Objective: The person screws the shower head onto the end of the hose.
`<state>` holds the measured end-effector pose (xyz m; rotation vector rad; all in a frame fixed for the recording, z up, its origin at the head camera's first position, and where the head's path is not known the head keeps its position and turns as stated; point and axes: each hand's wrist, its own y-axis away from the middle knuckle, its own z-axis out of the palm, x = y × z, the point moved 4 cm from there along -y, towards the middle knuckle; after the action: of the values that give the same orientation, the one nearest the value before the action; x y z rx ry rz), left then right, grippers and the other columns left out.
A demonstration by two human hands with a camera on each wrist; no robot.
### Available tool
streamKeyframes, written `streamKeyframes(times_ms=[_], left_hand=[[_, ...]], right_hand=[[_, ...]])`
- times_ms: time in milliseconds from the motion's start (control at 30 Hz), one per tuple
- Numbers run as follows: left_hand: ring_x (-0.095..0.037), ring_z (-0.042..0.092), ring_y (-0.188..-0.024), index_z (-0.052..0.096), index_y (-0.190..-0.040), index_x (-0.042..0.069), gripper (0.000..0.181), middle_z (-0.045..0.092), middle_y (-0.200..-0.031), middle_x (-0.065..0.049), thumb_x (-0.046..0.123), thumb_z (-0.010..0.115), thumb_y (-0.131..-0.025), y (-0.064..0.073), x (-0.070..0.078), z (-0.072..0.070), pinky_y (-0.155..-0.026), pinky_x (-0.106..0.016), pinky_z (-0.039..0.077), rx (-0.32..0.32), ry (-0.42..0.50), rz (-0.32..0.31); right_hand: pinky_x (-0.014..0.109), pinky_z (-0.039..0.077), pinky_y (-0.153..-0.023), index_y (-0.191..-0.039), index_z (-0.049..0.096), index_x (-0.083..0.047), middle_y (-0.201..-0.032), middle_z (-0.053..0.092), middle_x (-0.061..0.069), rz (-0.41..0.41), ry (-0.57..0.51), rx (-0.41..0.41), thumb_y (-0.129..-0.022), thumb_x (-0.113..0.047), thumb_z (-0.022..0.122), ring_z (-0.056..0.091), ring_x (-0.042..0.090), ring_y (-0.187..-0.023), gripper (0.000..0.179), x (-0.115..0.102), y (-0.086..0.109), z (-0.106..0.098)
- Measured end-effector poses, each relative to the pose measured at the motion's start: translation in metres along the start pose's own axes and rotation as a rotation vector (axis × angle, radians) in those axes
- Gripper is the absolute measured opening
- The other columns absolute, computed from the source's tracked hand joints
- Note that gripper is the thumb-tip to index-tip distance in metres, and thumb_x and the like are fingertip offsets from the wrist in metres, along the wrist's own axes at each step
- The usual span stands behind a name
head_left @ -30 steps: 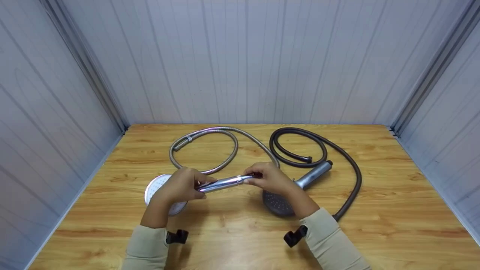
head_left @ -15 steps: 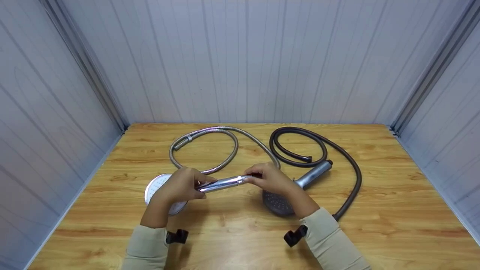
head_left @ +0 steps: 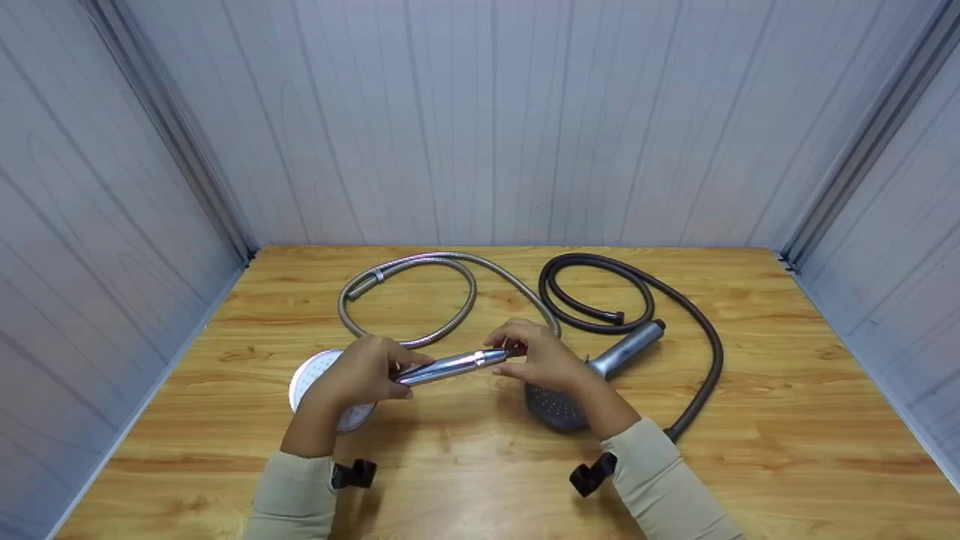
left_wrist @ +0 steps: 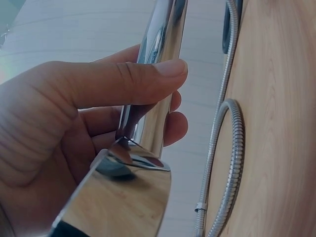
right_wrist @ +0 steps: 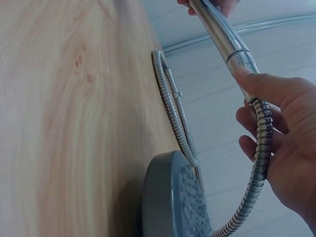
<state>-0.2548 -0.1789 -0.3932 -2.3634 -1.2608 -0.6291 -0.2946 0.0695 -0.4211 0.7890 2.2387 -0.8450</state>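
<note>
A chrome shower head (head_left: 306, 379) with a white spray face is in my left hand (head_left: 365, 373), thumb and fingers wrapped round its shiny handle (left_wrist: 148, 128). The handle points right and slightly up, held above the table. At its far end sits the tapered hose connector (head_left: 491, 357), lined up with the handle. From it the ribbed metal hose (right_wrist: 261, 143) curves away, passing between thumb and fingers of my right hand (head_left: 541, 360). That hand's thumb and forefinger are spread either side of the connector, with a gap below it in the head view.
The rest of the metal hose (head_left: 472, 296) lies looped at the back left of the wooden table (head_left: 465, 465). A dark grey shower head (head_left: 555, 407) lies beneath my right forearm. A black hose (head_left: 705, 322) coils behind it. White panels (head_left: 517, 127) enclose the table.
The right thumb and fingers have loosened from the connector and spread apart, showing more of it. The left hand and shower head have stayed in place.
</note>
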Motion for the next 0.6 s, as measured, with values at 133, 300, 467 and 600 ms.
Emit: streamKeyframes(times_ms=[133,300,467,600], left_hand=[[-0.008,0.05,-0.06,0.075,-0.113,0.014,0.049,0.066,-0.072,0.006,-0.003,0.085,-0.068,0.0,0.0,0.0,-0.053,-0.027,0.046,-0.005,0.009,-0.003],[-0.007,0.05,-0.061,0.075,-0.113,0.017,0.05,0.065,-0.072,0.009,-0.002,0.085,-0.068,-0.001,0.0,0.0,-0.054,-0.027,0.046,0.003,-0.009,-0.005],[-0.008,0.05,-0.061,0.076,-0.113,0.017,0.05,0.065,-0.071,0.009,-0.002,0.085,-0.067,0.0,0.0,-0.001,-0.054,-0.027,0.046,0.004,-0.013,-0.005],[-0.008,0.051,-0.061,0.075,-0.113,0.016,0.049,0.066,-0.072,0.008,-0.002,0.085,-0.068,0.0,0.0,0.0,-0.054,-0.027,0.046,-0.006,-0.005,-0.014]], right_hand=[[0.029,0.044,-0.067,-0.103,0.071,-0.01,-0.095,0.066,0.002,-0.011,-0.028,0.022,-0.081,-0.005,0.079,0.057,0.021,-0.081,0.024,0.0,0.0,-0.001],[0.028,0.042,-0.066,-0.102,0.072,-0.005,-0.095,0.067,0.008,-0.003,-0.037,0.026,-0.08,-0.001,0.078,0.058,0.027,-0.079,0.023,-0.002,0.0,0.0],[0.031,0.043,-0.066,-0.101,0.07,0.003,-0.094,0.067,0.016,0.005,-0.043,0.006,-0.081,0.004,0.075,0.056,0.035,-0.079,0.021,-0.016,0.0,-0.002],[0.032,0.043,-0.066,-0.102,0.07,0.007,-0.093,0.066,0.02,0.012,-0.056,-0.014,-0.083,0.005,0.073,0.055,0.032,-0.077,0.02,-0.036,0.001,-0.007]])
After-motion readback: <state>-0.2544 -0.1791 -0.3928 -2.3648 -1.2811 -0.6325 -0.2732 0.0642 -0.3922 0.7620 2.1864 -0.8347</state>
